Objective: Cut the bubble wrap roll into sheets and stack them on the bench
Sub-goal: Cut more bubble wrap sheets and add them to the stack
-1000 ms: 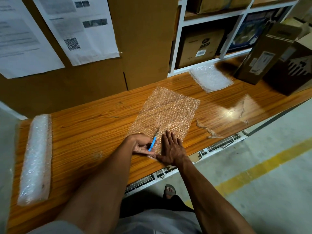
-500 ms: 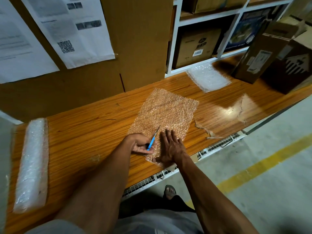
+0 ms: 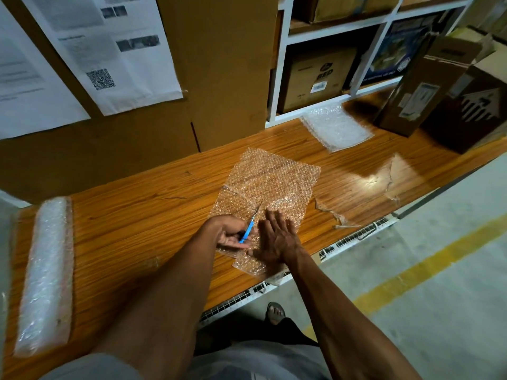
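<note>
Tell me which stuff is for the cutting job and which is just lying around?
For the job: bubble wrap sheet, blue cutter, left hand, right hand, bubble wrap roll, cut sheets.
Lying about: cardboard boxes, wall papers, torn scraps.

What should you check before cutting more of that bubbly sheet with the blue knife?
1. Left hand grips the blue-handled knife: ok.
2. Right hand presses flat on the bubble wrap sheet: ok.
3. Right fingers out of the blade's line: not ok, they lie right beside it.
4. Sheet flat on the bench: ok.
5. Blade sharpness: cannot tell.
</note>
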A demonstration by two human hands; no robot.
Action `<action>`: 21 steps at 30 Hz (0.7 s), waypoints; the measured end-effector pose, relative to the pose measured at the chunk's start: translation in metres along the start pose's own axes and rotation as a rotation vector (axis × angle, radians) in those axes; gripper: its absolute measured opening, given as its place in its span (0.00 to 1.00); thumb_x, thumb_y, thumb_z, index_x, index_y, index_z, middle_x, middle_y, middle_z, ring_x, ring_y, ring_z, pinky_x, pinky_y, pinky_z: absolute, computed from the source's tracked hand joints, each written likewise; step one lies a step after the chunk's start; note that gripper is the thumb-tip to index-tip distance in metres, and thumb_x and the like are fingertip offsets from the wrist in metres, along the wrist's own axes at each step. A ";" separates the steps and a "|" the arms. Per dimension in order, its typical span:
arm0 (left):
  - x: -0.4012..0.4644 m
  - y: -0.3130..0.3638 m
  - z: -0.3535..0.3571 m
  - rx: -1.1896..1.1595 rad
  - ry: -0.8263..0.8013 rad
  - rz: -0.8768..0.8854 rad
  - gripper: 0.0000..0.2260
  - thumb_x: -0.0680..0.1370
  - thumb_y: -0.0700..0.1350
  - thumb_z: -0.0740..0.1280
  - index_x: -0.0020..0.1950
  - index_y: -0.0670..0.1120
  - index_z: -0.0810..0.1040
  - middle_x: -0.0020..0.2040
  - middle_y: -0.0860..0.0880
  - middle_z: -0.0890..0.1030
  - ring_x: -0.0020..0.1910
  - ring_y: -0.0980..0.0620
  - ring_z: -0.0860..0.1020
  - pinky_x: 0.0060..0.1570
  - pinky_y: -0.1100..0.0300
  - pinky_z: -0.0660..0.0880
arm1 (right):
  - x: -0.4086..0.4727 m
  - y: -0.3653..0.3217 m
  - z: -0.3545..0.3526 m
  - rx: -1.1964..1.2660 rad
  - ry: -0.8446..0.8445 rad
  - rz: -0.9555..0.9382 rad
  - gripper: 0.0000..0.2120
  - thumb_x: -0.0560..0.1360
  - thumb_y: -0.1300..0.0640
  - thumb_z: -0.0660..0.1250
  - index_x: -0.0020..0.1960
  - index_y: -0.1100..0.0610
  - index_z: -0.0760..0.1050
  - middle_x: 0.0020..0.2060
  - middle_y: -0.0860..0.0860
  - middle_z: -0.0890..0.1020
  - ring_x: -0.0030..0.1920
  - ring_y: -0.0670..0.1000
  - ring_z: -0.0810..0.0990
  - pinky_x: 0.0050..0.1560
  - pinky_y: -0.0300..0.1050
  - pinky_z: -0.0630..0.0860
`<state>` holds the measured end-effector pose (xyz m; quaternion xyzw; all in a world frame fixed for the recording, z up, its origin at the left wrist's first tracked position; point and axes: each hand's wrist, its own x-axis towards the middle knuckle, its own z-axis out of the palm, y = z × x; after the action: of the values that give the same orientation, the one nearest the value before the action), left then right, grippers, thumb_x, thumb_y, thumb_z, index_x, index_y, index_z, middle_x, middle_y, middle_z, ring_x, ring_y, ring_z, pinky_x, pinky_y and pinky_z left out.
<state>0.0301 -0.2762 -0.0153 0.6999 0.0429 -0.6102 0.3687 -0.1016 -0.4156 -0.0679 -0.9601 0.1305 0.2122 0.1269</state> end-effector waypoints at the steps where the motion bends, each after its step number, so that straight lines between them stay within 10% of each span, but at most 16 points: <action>1: 0.001 -0.001 0.000 -0.010 0.002 0.008 0.05 0.80 0.41 0.72 0.50 0.38 0.83 0.48 0.39 0.83 0.44 0.48 0.84 0.47 0.53 0.84 | 0.001 0.001 0.001 -0.008 0.021 -0.001 0.57 0.72 0.23 0.62 0.85 0.55 0.44 0.82 0.54 0.33 0.81 0.60 0.31 0.80 0.67 0.38; 21: 0.001 0.016 0.011 0.022 0.019 -0.004 0.05 0.82 0.42 0.70 0.50 0.40 0.80 0.48 0.41 0.81 0.43 0.49 0.83 0.38 0.55 0.85 | -0.001 0.006 -0.011 0.018 -0.059 0.006 0.70 0.65 0.24 0.72 0.84 0.57 0.32 0.82 0.56 0.33 0.82 0.61 0.35 0.81 0.65 0.41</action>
<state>0.0289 -0.2942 -0.0085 0.7097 0.0410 -0.6046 0.3594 -0.1002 -0.4244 -0.0595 -0.9519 0.1312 0.2395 0.1388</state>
